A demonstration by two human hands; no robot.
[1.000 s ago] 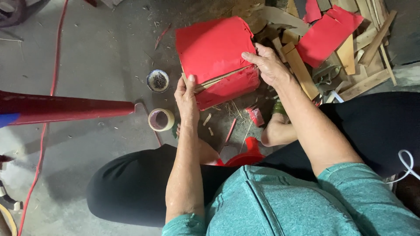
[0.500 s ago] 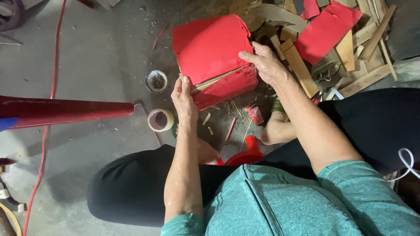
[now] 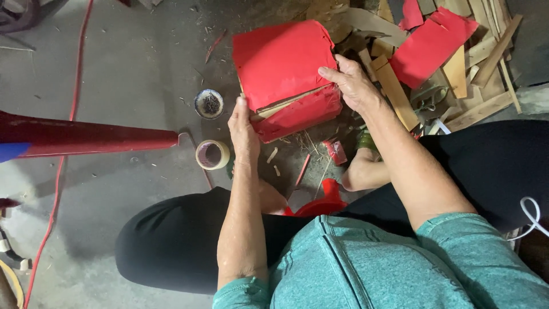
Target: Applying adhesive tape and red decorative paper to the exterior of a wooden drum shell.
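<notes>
Left hand (image 3: 243, 129): grip nearly flat, fingers straight and together, fingertips pressed against the left edge of the red box (image 3: 284, 77) where a pale wooden slat shows between two red layers. It clasps nothing.

Right hand (image 3: 353, 86): grip half open, spread over the right edge of the red box, thumb on the top face, fingers curled down the side. It steadies the box without closing round it.

Red box: paper-covered, standing on the floor (image 3: 131, 63) in front of the person's knees, between the two hands. Broad upper face toward the camera, tilted slightly. Long axis runs roughly left to right, the right end a little higher in the picture. A seam crosses the lower part, with the slat in it.

Containers:
- Small round tin (image 3: 209, 103), on the floor just left of the box, holding dark small pieces, too small to tell apart.
- Tape roll (image 3: 212, 154), on the floor below the tin, near the left wrist; hollow centre.

Other items:
- Red pole (image 3: 86, 136), lying across the floor from the left edge, its end near the tape roll.
- Red sheet (image 3: 429, 43), on a heap of wood scraps (image 3: 394, 91) to the right of the box.
- Red cord (image 3: 66, 131), running down the floor at left.
</notes>
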